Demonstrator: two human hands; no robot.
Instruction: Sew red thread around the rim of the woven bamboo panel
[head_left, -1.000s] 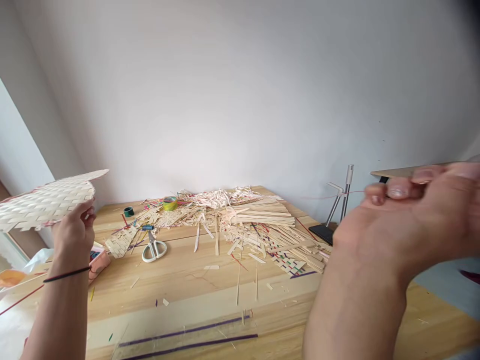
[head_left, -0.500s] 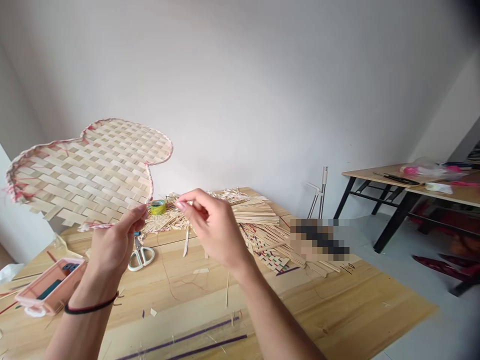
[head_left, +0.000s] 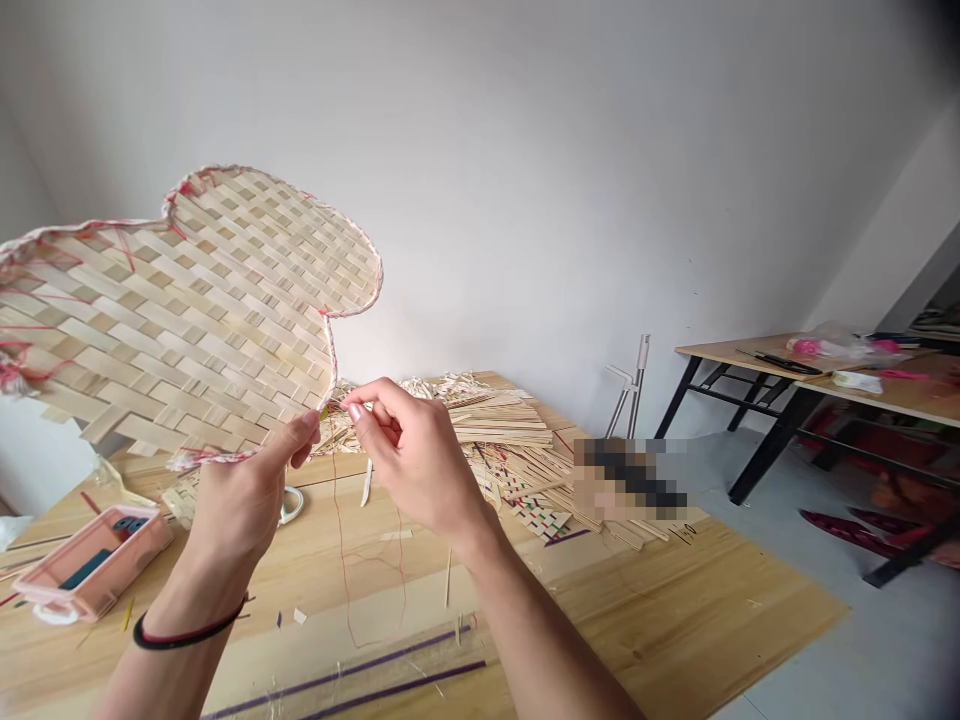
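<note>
My left hand [head_left: 247, 490] is closed on the lower right edge of a woven bamboo-strip panel [head_left: 225, 320] with a scalloped outline. A pale braided border runs around most of it, with red stitches along it. The panel is held up above the table, tilted, and partly out of view at the left. Close beside that edge, my right hand [head_left: 412, 460] pinches with thumb and forefinger. A thin red thread [head_left: 341, 540] hangs in a loop from the edge and runs up behind my right hand. Whether a needle is between the fingertips is too small to tell.
A pink basket [head_left: 94, 575] stands at the table's left. White-handled scissors [head_left: 292, 505] lie partly behind my left wrist. Piled bamboo strips [head_left: 510, 420] and a coloured woven piece [head_left: 540, 515] lie at the back. A second table [head_left: 750, 360] stands at the right.
The panel has risen and come closer, shifting with my left hand slightly to the right. My right hand is now nearer its edge, and the red thread loop hangs clearly below.
</note>
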